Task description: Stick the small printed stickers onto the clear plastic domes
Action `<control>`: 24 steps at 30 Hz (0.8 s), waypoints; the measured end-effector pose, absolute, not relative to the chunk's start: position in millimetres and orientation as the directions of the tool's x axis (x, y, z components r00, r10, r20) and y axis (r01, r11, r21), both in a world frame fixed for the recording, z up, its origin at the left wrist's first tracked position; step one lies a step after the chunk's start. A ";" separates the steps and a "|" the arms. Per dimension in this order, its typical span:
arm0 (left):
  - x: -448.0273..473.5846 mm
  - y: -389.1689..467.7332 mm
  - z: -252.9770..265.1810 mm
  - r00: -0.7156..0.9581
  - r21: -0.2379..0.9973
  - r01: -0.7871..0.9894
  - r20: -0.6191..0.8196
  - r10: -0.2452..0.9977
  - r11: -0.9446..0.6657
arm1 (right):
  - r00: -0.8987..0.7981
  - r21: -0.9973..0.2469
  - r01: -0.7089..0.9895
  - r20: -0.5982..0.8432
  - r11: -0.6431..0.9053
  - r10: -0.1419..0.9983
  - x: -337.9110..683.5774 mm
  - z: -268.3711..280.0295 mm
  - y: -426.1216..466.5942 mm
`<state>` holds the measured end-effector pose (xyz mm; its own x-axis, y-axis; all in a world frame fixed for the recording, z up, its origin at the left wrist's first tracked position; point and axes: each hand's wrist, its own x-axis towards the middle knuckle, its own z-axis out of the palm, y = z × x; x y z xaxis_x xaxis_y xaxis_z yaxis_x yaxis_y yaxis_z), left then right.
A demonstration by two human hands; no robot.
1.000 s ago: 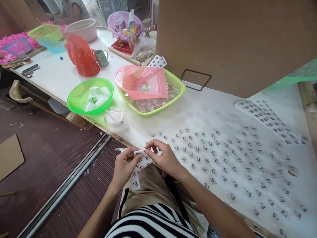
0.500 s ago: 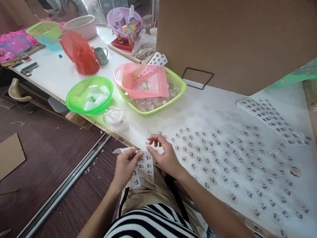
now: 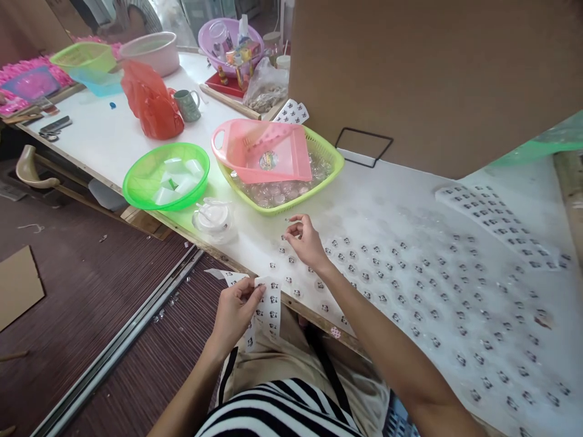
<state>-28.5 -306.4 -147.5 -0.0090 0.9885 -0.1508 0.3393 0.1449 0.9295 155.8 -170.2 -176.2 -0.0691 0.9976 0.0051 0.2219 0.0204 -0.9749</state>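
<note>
- The room reaches me as a dark ribbed floor (image 3: 113, 364) with clear scraps (image 3: 159, 314) on it, well below the work.
- The white surface (image 3: 387, 188) runs along it, wooden-edged and smooth-looking; I expect light pieces to slide there.
- Brown cardboard (image 3: 410, 79) rises tall over its far side.
- Left of that, a yellow-green basket (image 3: 273, 210) holds clear pieces (image 3: 276, 194), with a pink tray (image 3: 291, 145) resting across it; a green bowl (image 3: 136, 188) beside it carries white chunks (image 3: 194, 169).
- Of my hands, the left hand (image 3: 234, 315) pinches the sticker sheet (image 3: 274, 300) near its top, thumb against forefinger; the right hand (image 3: 305, 243) hovers over the surface, fingers curled, and I cannot tell whether they grip a sticker.
- The sheet hangs just off the surface's near edge. I judge it light, limp and easily creased, so I favour its blank margin.
- Panda stickers (image 3: 365, 276) lie scattered on the surface, seemingly on clear rounds. Each is probably thin and clingy; I'd take one by its rim, with fingertips only.
</note>
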 end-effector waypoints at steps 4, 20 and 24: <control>-31.0 -306.5 -148.7 -0.015 0.937 0.310 -0.165 0.986 0.162 | -0.152 -0.952 0.306 -0.063 -0.013 0.986 147.8 -191.7 -163.8; -33.6 -303.7 -145.2 -0.034 0.937 0.290 -0.195 0.980 0.196 | -0.341 -0.610 0.748 -0.014 0.263 0.940 110.4 -195.7 -163.3; -34.3 -304.3 -146.0 -0.033 0.938 0.285 -0.198 0.980 0.199 | -0.295 -0.497 0.822 0.044 0.277 0.954 111.3 -192.2 -163.8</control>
<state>-34.3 -304.3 -146.0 -0.0325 0.9797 -0.1980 0.2848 0.1990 0.9377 111.3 -163.8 -192.2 -0.2952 0.9544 0.0442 0.8221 0.2773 -0.4972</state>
